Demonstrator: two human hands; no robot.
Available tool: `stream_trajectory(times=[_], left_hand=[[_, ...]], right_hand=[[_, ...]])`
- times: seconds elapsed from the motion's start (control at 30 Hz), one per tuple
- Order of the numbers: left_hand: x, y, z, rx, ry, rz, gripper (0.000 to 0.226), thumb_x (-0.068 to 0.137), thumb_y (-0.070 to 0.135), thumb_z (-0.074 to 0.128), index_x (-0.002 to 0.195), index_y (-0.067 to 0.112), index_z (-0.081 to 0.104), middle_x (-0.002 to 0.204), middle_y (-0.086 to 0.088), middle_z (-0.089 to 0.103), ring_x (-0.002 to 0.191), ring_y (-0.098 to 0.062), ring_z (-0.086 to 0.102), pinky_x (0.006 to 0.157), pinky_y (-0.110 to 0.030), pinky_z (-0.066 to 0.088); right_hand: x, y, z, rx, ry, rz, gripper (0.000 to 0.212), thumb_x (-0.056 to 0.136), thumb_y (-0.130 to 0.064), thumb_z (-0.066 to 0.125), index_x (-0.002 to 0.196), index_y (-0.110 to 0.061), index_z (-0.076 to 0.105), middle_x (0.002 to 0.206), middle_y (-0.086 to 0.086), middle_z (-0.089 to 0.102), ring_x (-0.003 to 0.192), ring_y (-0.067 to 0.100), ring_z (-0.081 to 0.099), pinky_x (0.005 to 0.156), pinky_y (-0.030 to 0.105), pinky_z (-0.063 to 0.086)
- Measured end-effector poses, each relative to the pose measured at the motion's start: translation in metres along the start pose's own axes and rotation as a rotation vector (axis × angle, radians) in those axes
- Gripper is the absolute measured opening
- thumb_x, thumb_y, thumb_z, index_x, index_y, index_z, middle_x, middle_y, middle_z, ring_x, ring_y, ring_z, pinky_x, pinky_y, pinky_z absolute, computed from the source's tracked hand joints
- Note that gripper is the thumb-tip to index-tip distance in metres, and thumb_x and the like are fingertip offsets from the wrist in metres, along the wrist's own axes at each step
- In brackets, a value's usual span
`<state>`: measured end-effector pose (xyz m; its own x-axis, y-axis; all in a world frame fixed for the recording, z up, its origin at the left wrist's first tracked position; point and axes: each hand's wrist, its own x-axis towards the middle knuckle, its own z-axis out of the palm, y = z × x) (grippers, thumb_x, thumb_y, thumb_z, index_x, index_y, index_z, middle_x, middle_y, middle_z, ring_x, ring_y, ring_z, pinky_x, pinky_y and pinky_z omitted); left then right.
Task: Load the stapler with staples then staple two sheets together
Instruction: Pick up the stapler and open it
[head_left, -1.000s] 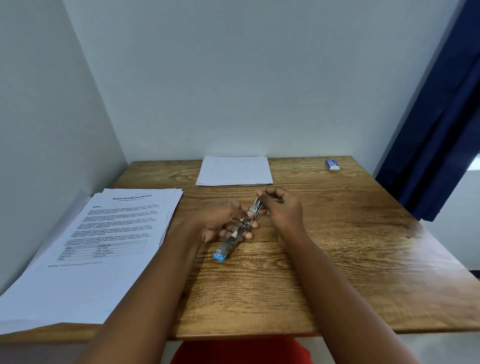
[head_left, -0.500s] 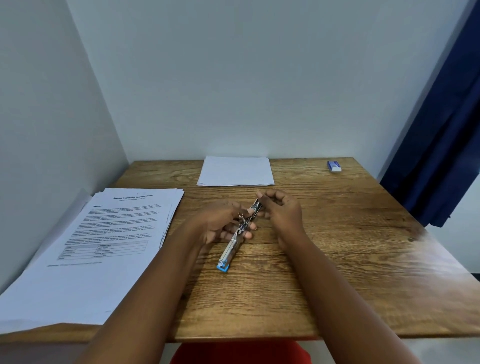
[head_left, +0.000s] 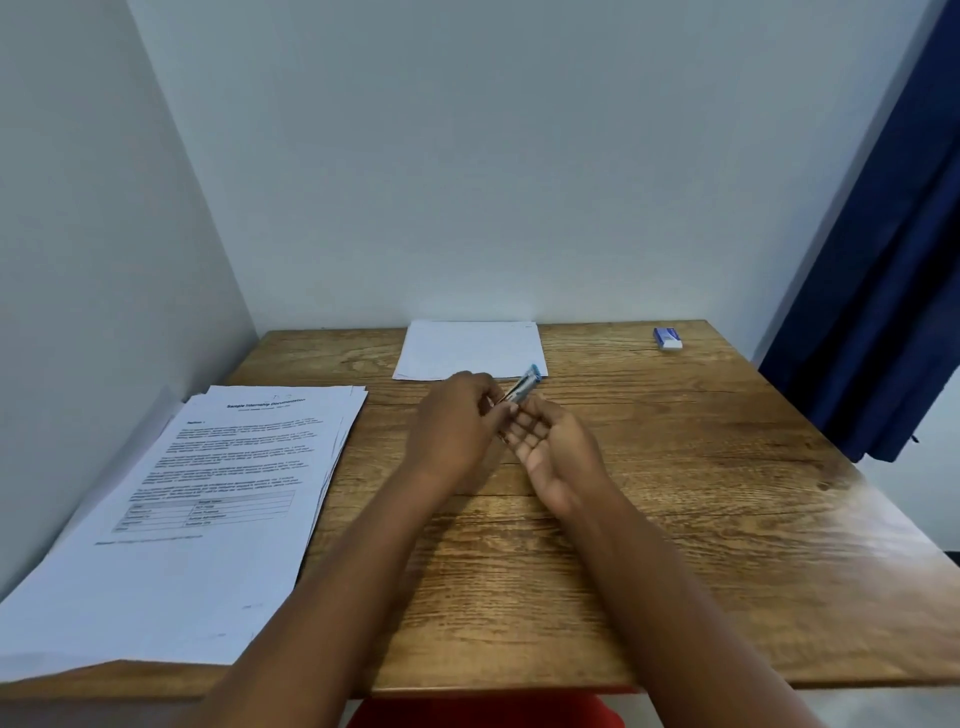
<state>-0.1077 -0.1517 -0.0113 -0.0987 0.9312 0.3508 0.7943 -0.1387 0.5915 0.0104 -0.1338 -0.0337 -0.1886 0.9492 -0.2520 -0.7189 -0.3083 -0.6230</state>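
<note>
So the only container-ish thing was that small blue and white box (head_left: 667, 338) way up by the table's (head_left: 675, 467) far right corner, closed as far as I could tell, and too small to read what was inside. Well apart from your hands.

Other stuff around: a thick stack of printed sheets (head_left: 208, 493) ran along the left edge, top page full of text with a little table near the bottom, and the near corner of the pile hung over the front edge. A smaller pile of blank paper (head_left: 467, 345) lay at the middle of the far edge, against the wall. A dark blue curtain (head_left: 883, 286) hung off past the right side. Nothing sat between you and either paper pile.

The stapler (head_left: 522, 387) was up off the wood, around the middle of the table toward the far edge, just in front of the blank paper. It was tilted, blue tip pointing up and away to the right, a bit blurry.

Your left hand (head_left: 457, 426) had its back to the camera with fingers curled round the stapler's lower end, so clamped on it. Your right hand (head_left: 550, 447) was palm up just beside it, fingers relaxed and spread, fingertips at the stapler's underside, not closed on anything.
</note>
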Motion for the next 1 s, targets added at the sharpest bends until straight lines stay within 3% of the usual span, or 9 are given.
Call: stream_trajectory(times=[0.07, 0.23, 0.33, 0.6, 0.7, 0.83, 0.93, 1.0], left_hand=[[-0.007, 0.011, 0.006, 0.190, 0.057, 0.084, 0.015, 0.089, 0.032, 0.069, 0.096, 0.019, 0.069, 0.097, 0.001, 0.061, 0.078, -0.021, 0.063, 0.061, -0.030, 0.043], [-0.013, 0.029, 0.014, 0.360, 0.057, 0.157, 0.019, 0.094, 0.025, 0.060, 0.102, 0.011, 0.067, 0.106, -0.005, 0.052, 0.077, -0.027, 0.061, 0.056, -0.033, 0.038], [-0.012, 0.032, 0.012, 0.353, 0.035, 0.176, 0.021, 0.094, 0.026, 0.060, 0.105, 0.010, 0.067, 0.108, -0.006, 0.052, 0.079, -0.029, 0.062, 0.057, -0.034, 0.040], [-0.020, 0.021, 0.014, 0.160, 0.085, 0.319, 0.025, 0.086, 0.014, 0.064, 0.111, 0.010, 0.068, 0.106, -0.006, 0.051, 0.085, -0.024, 0.060, 0.059, -0.034, 0.048], [-0.018, 0.022, 0.016, -0.019, 0.101, 0.173, 0.025, 0.090, 0.015, 0.064, 0.114, 0.017, 0.071, 0.100, -0.001, 0.051, 0.080, -0.016, 0.057, 0.062, -0.027, 0.043], [-0.008, 0.017, 0.005, -0.399, -0.062, -0.213, 0.018, 0.090, 0.015, 0.069, 0.107, 0.012, 0.074, 0.095, -0.003, 0.070, 0.078, -0.011, 0.065, 0.069, -0.022, 0.050], [-0.004, 0.011, -0.012, -0.775, -0.261, -0.459, 0.010, 0.092, 0.004, 0.065, 0.100, 0.000, 0.071, 0.077, -0.012, 0.069, 0.054, -0.014, 0.063, 0.050, -0.022, 0.052], [-0.002, 0.008, -0.020, -0.896, -0.371, -0.526, 0.009, 0.094, -0.001, 0.060, 0.092, -0.003, 0.068, 0.073, -0.016, 0.065, 0.053, -0.016, 0.063, 0.046, -0.023, 0.055]], right_hand=[[0.001, 0.003, 0.002, 0.073, 0.028, -0.019, 0.022, 0.103, -0.018, 0.047, 0.090, -0.004, 0.058, 0.079, 0.010, 0.061, 0.071, 0.015, 0.060, 0.056, 0.023, 0.057], [0.000, 0.004, -0.001, 0.077, 0.093, -0.044, 0.024, 0.103, -0.021, 0.047, 0.084, -0.009, 0.056, 0.064, 0.002, 0.057, 0.047, 0.005, 0.055, 0.046, 0.016, 0.049], [0.001, 0.003, -0.003, 0.114, 0.079, -0.046, 0.025, 0.103, -0.021, 0.047, 0.083, -0.008, 0.055, 0.058, 0.000, 0.058, 0.042, 0.004, 0.052, 0.044, 0.015, 0.047], [0.002, 0.001, -0.003, 0.108, -0.032, -0.117, 0.030, 0.102, -0.029, 0.046, 0.097, -0.005, 0.063, 0.083, 0.007, 0.068, 0.061, 0.007, 0.066, 0.053, 0.016, 0.051], [0.004, 0.000, -0.005, 0.079, -0.041, -0.106, 0.027, 0.100, -0.028, 0.051, 0.096, -0.004, 0.064, 0.086, 0.008, 0.069, 0.073, 0.011, 0.067, 0.065, 0.019, 0.058], [0.003, -0.001, -0.006, -0.063, -0.031, -0.088, 0.024, 0.095, -0.029, 0.059, 0.088, -0.007, 0.063, 0.069, 0.005, 0.068, 0.065, 0.013, 0.069, 0.071, 0.028, 0.057], [0.002, -0.002, -0.007, -0.187, -0.042, -0.073, 0.022, 0.092, -0.029, 0.064, 0.092, -0.007, 0.066, 0.076, 0.007, 0.069, 0.071, 0.016, 0.068, 0.070, 0.028, 0.057], [0.002, -0.003, -0.008, -0.221, -0.033, -0.089, 0.017, 0.090, -0.023, 0.067, 0.095, -0.007, 0.066, 0.075, 0.004, 0.066, 0.068, 0.013, 0.061, 0.062, 0.022, 0.054]])
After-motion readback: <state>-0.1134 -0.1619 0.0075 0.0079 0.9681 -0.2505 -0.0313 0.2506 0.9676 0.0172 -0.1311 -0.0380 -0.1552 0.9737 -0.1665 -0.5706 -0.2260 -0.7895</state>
